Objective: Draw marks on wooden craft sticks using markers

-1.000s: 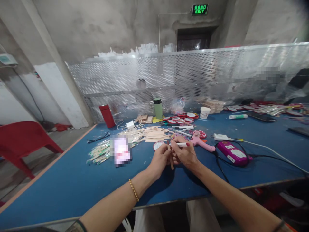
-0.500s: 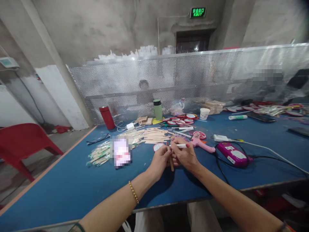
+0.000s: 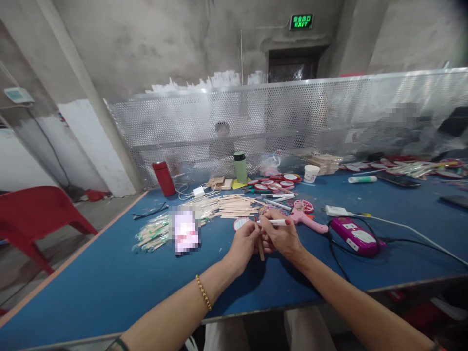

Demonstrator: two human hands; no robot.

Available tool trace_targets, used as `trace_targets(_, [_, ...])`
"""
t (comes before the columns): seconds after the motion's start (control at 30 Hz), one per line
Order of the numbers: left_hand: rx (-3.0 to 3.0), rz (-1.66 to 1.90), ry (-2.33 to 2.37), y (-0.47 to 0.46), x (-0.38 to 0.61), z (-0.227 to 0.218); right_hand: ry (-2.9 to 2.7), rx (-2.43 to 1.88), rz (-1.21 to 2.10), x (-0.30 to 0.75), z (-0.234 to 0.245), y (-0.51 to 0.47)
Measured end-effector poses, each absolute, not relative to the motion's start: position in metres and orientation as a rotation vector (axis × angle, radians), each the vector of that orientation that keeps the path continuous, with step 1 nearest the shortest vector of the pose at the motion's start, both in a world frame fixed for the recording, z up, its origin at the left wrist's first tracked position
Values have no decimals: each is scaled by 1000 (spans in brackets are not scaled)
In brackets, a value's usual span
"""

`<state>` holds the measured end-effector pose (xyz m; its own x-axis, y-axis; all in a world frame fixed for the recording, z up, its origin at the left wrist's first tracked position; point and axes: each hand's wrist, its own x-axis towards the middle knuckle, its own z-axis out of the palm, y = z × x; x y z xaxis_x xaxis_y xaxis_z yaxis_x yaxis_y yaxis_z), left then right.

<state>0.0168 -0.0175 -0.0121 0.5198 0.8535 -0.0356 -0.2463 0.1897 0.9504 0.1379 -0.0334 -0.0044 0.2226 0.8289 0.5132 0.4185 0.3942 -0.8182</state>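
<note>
My left hand (image 3: 244, 246) is closed on a flat wooden craft stick (image 3: 261, 248), which slants between my two hands above the blue table. Pinched in my right hand (image 3: 283, 239) is a white marker pen (image 3: 274, 222) with a red end, its tip hidden near the stick's upper part. A round white disc with a red rim (image 3: 240, 224) lies just beyond my left fingers. Loose wooden sticks (image 3: 236, 207) are spread behind my hands. To the right of them lies a pink glue gun (image 3: 309, 222).
On the left lie bagged sticks (image 3: 153, 231) and a lit phone (image 3: 186, 231). A red bottle (image 3: 164, 179), a green bottle (image 3: 240, 168) and a paper cup (image 3: 311, 173) stand at the back. A purple device (image 3: 354, 236) with cables sits at right. A perforated metal screen (image 3: 175, 122) borders the table.
The whole view has shifted slightly. Both hands keep their hold on the stick and the marker pen, with hardly any visible movement.
</note>
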Motion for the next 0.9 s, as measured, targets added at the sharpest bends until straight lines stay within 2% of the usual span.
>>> trace_targets(0.9, [1137,867,644,-17,17,-14,-1410,-1180,450,137,-1,-35])
